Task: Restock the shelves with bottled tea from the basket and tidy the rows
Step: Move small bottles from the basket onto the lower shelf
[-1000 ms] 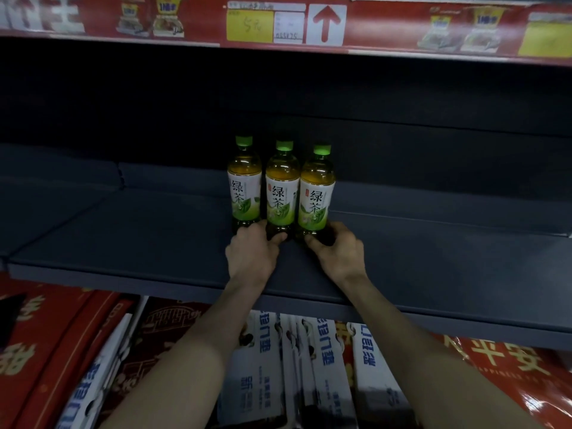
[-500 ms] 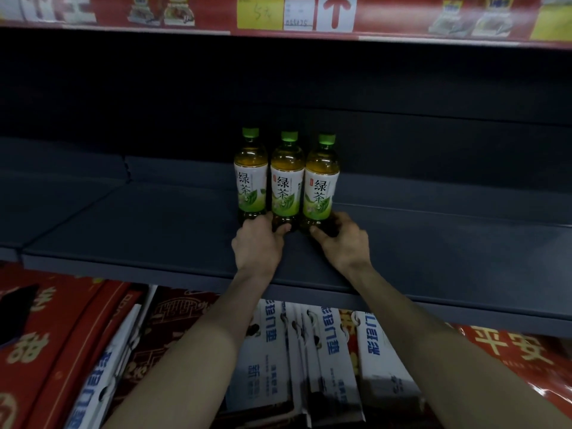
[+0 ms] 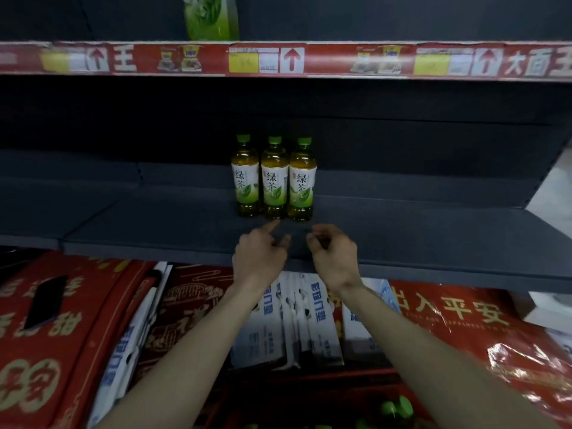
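Three green-tea bottles with green caps stand upright in a tight row on the dark grey shelf (image 3: 433, 243): the left bottle (image 3: 245, 178), the middle bottle (image 3: 274, 181) and the right bottle (image 3: 302, 181). My left hand (image 3: 260, 258) hovers just in front of them, index finger pointing at the middle bottle's base, holding nothing. My right hand (image 3: 335, 257) is beside it with fingers loosely curled and empty. At the bottom edge, green caps of more bottles (image 3: 396, 408) show in a red basket (image 3: 309, 382).
A red price strip (image 3: 291, 58) fronts the shelf above, where a green package (image 3: 212, 17) stands. Below the shelf lie red gift boxes (image 3: 62, 335), white-and-blue cartons (image 3: 297, 323) and a shiny red packet (image 3: 495, 335). The shelf extends left and right of the bottles.
Both hands have let go of the bottle bases and drawn back toward the shelf's front edge. The view has tilted up and pulled back, showing the upper shelf and the basket below.
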`<action>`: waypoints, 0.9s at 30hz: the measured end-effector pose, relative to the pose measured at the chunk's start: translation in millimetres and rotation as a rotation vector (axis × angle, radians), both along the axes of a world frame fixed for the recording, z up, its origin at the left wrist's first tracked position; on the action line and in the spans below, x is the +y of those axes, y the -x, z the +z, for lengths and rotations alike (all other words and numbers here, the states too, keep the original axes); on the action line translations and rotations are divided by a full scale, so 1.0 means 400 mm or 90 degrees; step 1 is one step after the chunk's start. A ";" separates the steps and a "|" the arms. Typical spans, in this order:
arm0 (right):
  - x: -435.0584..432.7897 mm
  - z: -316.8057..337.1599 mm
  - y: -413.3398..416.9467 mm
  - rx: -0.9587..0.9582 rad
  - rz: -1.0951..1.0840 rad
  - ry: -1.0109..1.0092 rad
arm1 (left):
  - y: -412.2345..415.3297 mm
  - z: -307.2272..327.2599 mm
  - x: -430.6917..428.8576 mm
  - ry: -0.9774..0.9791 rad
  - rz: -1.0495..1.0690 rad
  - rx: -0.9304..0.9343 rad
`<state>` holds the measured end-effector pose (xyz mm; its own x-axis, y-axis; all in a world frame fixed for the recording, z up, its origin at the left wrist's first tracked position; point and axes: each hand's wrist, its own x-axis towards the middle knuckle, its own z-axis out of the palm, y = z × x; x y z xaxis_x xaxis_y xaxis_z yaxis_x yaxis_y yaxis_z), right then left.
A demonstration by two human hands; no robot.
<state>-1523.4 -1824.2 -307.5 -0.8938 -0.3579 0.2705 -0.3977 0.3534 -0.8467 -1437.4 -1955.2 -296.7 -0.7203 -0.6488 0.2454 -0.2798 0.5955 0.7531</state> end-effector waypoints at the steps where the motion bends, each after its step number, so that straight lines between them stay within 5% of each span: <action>1: 0.019 0.003 -0.029 -0.005 0.009 0.013 | -0.030 0.003 0.020 0.001 -0.008 0.000; 10: 0.241 -0.060 -0.279 -0.017 0.119 -0.075 | -0.304 -0.084 0.192 -0.078 -0.079 -0.165; 15: 0.363 -0.171 -0.363 -0.045 0.165 -0.164 | -0.388 -0.183 0.265 -0.253 -0.124 -0.271; 21: 0.457 -0.255 -0.379 -0.060 0.193 -0.381 | -0.432 -0.316 0.263 -0.293 -0.149 -0.411; 27: 0.498 -0.281 -0.362 -0.200 0.276 -0.555 | -0.432 -0.374 0.330 -0.373 -0.238 -0.490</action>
